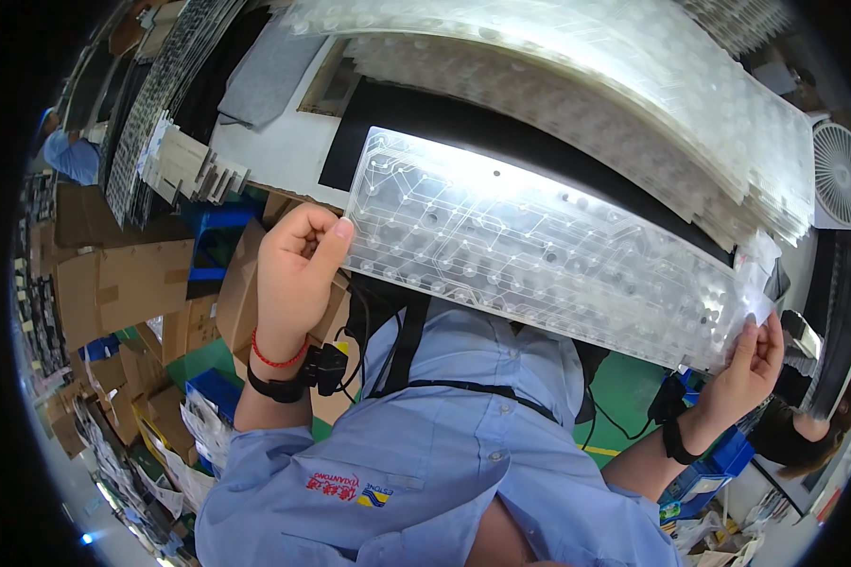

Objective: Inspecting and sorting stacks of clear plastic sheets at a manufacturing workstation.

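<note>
Between my two hands I hold up a clear keyboard membrane sheet with silvery printed traces and dots. It tilts down toward the right. My left hand pinches its left edge between thumb and curled fingers. At the lower right corner, my right hand grips the sheet with thumb and fingers. Bright light glares off the sheet's upper middle. Behind it lies a black mat on the table, partly covered by the sheet.
A large stack of similar clear sheets fills the table's far side. Grey cloth and stacked strips lie at the left. A round fan stands far right. Cardboard boxes sit on the left; other people work nearby.
</note>
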{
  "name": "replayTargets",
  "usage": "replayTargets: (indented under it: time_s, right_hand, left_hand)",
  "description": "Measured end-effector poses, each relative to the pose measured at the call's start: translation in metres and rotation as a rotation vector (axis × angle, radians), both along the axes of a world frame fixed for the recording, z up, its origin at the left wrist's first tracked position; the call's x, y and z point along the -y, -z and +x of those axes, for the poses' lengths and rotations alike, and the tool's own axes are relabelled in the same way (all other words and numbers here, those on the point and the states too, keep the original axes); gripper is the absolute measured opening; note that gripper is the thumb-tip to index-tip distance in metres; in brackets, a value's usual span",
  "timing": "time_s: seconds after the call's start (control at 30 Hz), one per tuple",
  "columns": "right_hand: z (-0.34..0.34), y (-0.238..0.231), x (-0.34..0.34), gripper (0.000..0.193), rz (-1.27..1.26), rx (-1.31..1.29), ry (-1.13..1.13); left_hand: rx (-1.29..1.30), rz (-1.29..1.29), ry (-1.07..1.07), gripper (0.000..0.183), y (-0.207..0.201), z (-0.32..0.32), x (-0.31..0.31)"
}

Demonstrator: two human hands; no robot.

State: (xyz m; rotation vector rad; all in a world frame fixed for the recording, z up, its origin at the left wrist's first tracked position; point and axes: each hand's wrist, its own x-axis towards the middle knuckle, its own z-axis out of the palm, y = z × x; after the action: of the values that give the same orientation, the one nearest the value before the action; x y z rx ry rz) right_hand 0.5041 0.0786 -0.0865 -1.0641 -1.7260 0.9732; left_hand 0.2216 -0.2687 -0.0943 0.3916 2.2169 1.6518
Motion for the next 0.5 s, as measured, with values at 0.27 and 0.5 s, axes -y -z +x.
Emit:
replayTargets:
  time_s: [0.27, 0.5]
  right_hand:
    - [0.003, 0.014, -0.010, 0.035, -0.099, 0.169, -0.135]
    - [-0.004, 0.004, 0.003, 0.036, -0.010, 0.169, -0.092]
  left_hand:
    - [0.004, -0.103, 0.031, 0.019, 0.005, -0.005, 0.000]
    - [-0.008, -0.005, 0.010, 0.017, 0.006, -0.004, 0.006]
